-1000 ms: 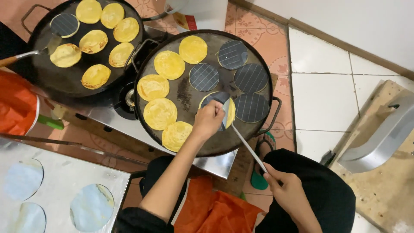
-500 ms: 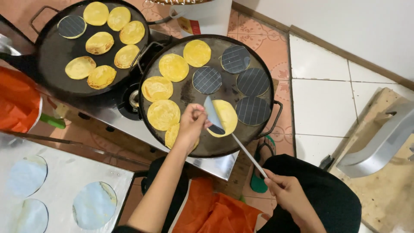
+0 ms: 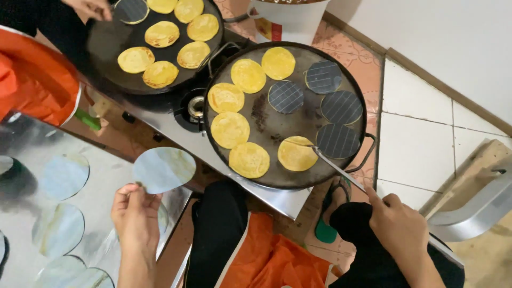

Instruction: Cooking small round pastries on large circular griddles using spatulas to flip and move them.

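1. Left hand [image 3: 134,213]: grip pinched on the edge of a round plastic sheet [image 3: 164,169], held up over the steel surface [image 3: 32,160].
2. Right hand [image 3: 401,230]: grip clamped on a spatula [image 3: 337,169], blade tip touching a yellow flatbread [image 3: 296,153].
3. That flatbread lies at the near edge of the round griddle [image 3: 266,114], beside 4 striped discs [image 3: 336,141].
4. Second griddle [image 3: 101,48] at far left, another person's hand [image 3: 90,7] over it.

Both forearms are bare to the wrists, no rings or watch on the left hand [image 3: 134,213] or right hand [image 3: 399,230]; below them, black trousers [image 3: 218,234], an orange apron [image 3: 266,256] and a green sandal [image 3: 324,230].
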